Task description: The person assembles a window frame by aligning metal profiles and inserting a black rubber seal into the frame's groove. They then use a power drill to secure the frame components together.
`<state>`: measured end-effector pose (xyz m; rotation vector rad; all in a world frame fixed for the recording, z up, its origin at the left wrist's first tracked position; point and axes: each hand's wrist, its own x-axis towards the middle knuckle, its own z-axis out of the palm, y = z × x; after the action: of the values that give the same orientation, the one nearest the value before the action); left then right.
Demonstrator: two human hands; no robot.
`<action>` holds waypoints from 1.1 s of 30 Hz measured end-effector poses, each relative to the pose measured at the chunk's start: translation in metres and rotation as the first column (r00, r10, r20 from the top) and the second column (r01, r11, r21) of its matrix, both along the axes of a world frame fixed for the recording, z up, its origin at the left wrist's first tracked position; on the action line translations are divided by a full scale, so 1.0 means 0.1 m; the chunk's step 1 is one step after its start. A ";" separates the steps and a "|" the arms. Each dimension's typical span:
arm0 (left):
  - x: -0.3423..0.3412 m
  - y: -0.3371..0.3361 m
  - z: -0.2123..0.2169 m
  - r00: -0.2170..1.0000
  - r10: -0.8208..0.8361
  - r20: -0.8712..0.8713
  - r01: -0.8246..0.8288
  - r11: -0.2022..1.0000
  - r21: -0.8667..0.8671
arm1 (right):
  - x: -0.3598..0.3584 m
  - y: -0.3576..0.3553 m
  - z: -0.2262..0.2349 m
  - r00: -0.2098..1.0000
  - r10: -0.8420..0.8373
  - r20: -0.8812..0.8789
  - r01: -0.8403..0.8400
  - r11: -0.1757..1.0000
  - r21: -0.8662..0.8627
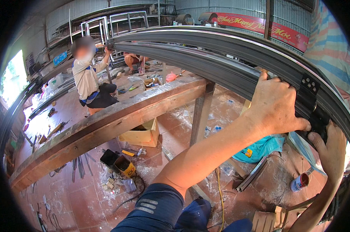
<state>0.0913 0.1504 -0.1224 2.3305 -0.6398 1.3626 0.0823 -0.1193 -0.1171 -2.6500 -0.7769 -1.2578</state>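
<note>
Two long dark grey metal profiles [210, 62] run side by side from the far left to the near right. My left hand [273, 102] wraps over the nearer profile, its fingers curled on the upper edge and its thumb stretched toward a black hinge [319, 119]. One bolted leaf of that hinge [309, 84] lies on the farther profile. Below it, my right hand [329, 145] closes round the hinge's lower part, thumb in front; its other fingers are mostly hidden. Both thumbs nearly meet there.
A rusty steel beam [109, 125] crosses at left, held by a post [202, 112]. Beyond it a co-worker [90, 75] grips the profiles' far end; another person [134, 62] squats behind. A cardboard box [144, 133], tool bucket [124, 166], paint can [300, 181] and yellow cable [220, 193] lie below.
</note>
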 end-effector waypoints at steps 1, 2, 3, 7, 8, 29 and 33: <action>0.01 -0.02 0.00 1.000 -0.010 0.023 0.010 1.000 -0.006 | -0.03 -0.02 0.03 1.000 -0.024 -0.001 0.024 1.000 -0.009; 0.01 -0.04 0.02 1.000 -0.018 0.015 0.018 1.000 -0.010 | -0.07 -0.02 0.06 0.999 -0.044 0.000 0.044 0.999 -0.017; 0.00 -0.06 0.04 1.000 -0.026 0.007 0.026 1.000 -0.015 | -0.09 -0.04 0.08 0.998 -0.065 0.000 0.065 0.998 -0.022; -0.01 -0.04 0.06 1.000 -0.022 -0.002 0.022 1.000 -0.018 | -0.06 -0.10 0.05 0.990 -0.143 -0.013 0.142 0.989 -0.035; -0.02 -0.02 0.09 1.000 0.007 -0.013 -0.007 1.000 0.023 | -0.02 -0.12 0.03 0.984 -0.175 -0.017 0.174 0.984 -0.049; -0.16 0.04 0.33 0.940 0.177 -0.293 -0.124 0.974 0.189 | -0.32 0.27 0.31 0.984 -0.121 -0.129 0.109 0.989 -0.098; -0.11 -0.07 0.33 0.975 0.016 -0.223 0.016 0.990 0.142 | -0.33 0.11 0.31 0.997 -0.069 -0.015 0.067 0.992 -0.103</action>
<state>0.0799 0.1437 -0.0895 2.5491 -0.6867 1.0632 0.0494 -0.1086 -0.0863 -2.7879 -0.7742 -1.2392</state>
